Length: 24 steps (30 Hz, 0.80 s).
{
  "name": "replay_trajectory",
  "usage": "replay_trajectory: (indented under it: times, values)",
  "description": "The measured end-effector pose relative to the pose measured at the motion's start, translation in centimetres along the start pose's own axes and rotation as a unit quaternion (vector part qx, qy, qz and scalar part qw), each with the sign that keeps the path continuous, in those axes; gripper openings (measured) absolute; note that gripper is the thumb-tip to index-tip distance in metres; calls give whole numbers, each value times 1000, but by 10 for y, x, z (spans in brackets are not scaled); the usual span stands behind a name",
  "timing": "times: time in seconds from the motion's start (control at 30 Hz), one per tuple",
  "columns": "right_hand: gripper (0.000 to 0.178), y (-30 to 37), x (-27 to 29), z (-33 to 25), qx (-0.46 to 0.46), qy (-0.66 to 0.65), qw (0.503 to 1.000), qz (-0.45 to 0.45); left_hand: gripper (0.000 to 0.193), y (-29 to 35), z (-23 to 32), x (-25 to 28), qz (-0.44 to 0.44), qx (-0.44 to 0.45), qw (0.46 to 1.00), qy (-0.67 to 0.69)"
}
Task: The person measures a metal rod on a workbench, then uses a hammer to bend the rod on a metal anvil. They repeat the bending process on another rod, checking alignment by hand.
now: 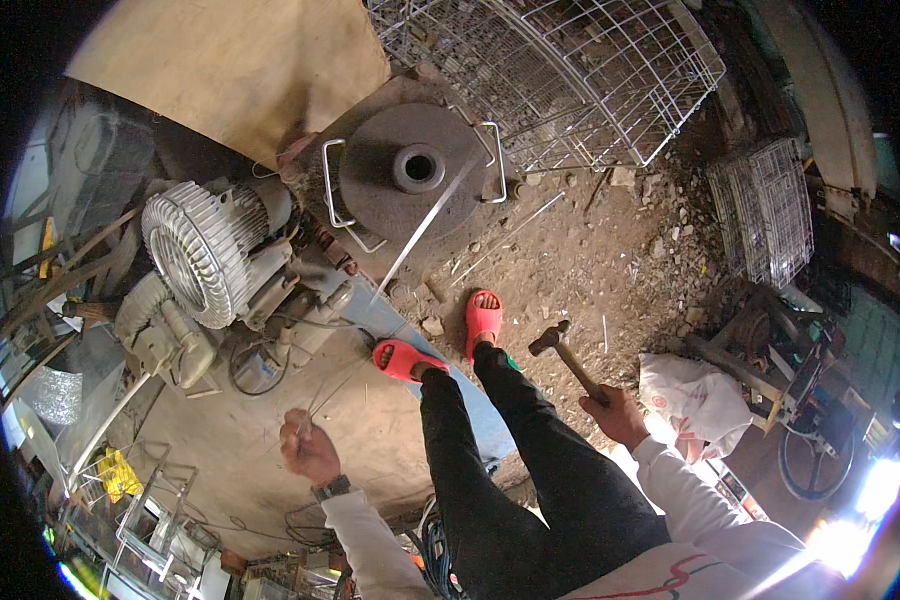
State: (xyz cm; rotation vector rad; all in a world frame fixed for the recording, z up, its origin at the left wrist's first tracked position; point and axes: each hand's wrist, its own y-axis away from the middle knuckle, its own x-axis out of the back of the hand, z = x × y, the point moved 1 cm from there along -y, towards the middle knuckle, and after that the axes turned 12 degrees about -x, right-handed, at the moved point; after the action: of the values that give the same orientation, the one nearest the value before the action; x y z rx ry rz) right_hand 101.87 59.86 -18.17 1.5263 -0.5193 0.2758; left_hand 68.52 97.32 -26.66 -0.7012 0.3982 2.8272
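Observation:
My right hand (pixel 620 418) is closed round the wooden handle of a hammer (pixel 568 356), its dark head pointing away from me over the dirt floor. On the left, my left hand (pixel 310 447) has its fingers pinched together on some thin wire (pixel 342 388), which runs up toward the blue-grey board by my feet. Beyond my feet stands a dark round metal disc (pixel 370 170) with a raised hub and hole at its centre and bent metal handles at its sides. A pale flat strip (pixel 420 232) lies slanted across the disc's edge and reaches down toward the board.
A ribbed metal blower (pixel 202 255) stands at the left, near a tan sheet (pixel 240 70). Wire cages (pixel 590 80) fill the far side, with more wire panels (pixel 765 215) at right. A white sack (pixel 692 400) sits beside my right hand. Rubble covers the dirt floor.

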Motion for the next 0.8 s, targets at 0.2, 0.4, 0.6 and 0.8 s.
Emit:
replay_trajectory:
  times: [0.2,0.4,0.6,0.8]
  values:
    - [36,-8,-3,-10,-3,-21,1000,-11,16,-29,-61,-61,3,34,998,-48]
    - [34,-11,-10,-12,12,-58,998,-23,22,-63,-87,-122,-221,118,931,-265]
    - [35,-9,-7,-57,2,-140,987,-75,30,-89,-132,-202,-293,80,904,-302]
    - [35,-21,3,-111,61,-226,970,-72,39,-105,-144,-221,-261,104,886,-369]
